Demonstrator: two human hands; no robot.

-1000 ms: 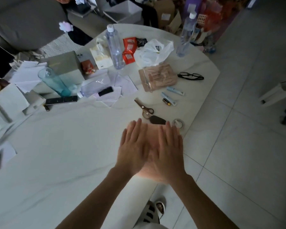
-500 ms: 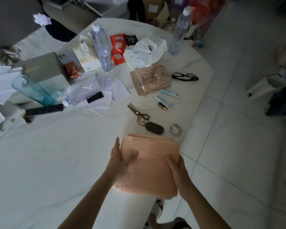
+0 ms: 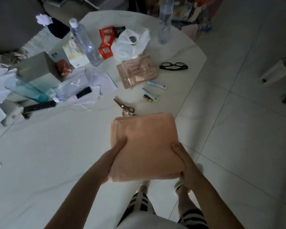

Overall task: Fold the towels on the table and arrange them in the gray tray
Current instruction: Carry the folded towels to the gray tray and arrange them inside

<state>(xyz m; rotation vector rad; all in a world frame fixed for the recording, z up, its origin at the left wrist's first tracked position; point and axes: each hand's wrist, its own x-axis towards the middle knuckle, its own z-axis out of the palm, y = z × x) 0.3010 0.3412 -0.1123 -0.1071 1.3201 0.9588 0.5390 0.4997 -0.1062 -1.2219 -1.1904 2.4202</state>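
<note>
Left hand (image 3: pixel 113 160) and right hand (image 3: pixel 182 160) clamped on opposite sides of the folded peach towel (image 3: pixel 144 144), lifted off the table (image 3: pixel 56 146) edge, long axis pointing away (gray tray nowhere in view).

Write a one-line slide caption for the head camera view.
Both hands, left and right, hold a folded peach towel at the edge of a cluttered white table.
</note>
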